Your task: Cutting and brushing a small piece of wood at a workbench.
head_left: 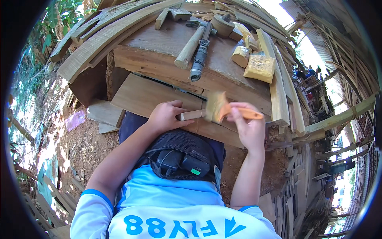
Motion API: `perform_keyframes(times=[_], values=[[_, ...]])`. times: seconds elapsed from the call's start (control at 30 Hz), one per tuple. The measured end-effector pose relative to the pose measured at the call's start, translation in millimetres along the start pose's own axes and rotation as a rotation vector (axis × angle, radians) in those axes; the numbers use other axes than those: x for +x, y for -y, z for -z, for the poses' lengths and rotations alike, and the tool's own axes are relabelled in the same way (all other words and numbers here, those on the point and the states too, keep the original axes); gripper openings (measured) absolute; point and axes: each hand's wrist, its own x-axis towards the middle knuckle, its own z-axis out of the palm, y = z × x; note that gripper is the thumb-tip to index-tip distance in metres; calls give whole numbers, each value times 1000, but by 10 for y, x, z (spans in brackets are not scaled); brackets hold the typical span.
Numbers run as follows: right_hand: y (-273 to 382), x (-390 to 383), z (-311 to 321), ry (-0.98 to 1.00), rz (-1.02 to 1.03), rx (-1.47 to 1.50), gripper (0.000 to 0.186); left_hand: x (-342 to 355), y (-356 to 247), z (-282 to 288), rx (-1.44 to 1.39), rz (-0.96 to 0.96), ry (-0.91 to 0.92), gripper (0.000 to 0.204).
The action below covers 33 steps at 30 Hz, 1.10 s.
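Observation:
My left hand grips a short, narrow wooden piece over a plank that lies in front of me. My right hand holds a paintbrush by its orange handle; the pale bristle head is motion-blurred beside the wooden piece. Beyond them on a thick wooden bench lie a hammer with a wooden handle, a long tool wrapped in black tape, a yellowish block and a short wood cylinder.
Long boards are stacked around the bench's back and left. Upright-edged strips line its right side. Wood offcuts cover the ground at right, and a bamboo pole crosses there. Foliage shows at far left.

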Motion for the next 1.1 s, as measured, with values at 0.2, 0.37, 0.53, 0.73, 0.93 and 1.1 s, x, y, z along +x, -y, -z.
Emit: perform_keyframes(times=[0.2, 0.37, 0.53, 0.73, 0.93, 1.1], values=[[6, 2, 18, -27, 17, 106, 20, -28, 25, -17, -16, -11, 39, 42], [-74, 7, 31, 194, -170, 51, 21, -30, 32, -45, -12, -52, 3, 58], [-238, 97, 26, -6, -177, 95, 26, -19, 36, -47, -15, -82, -19, 60], [-387, 193, -52, -124, -241, 70, 31, -16, 20, -25, -18, -48, -24, 62], [-479, 182, -126, -9, -270, 397, 30, -3, -31, -5, -18, -19, -15, 72], [-661, 224, -147, -263, -294, 182, 24, -7, -12, 7, -8, 10, 1, 75]])
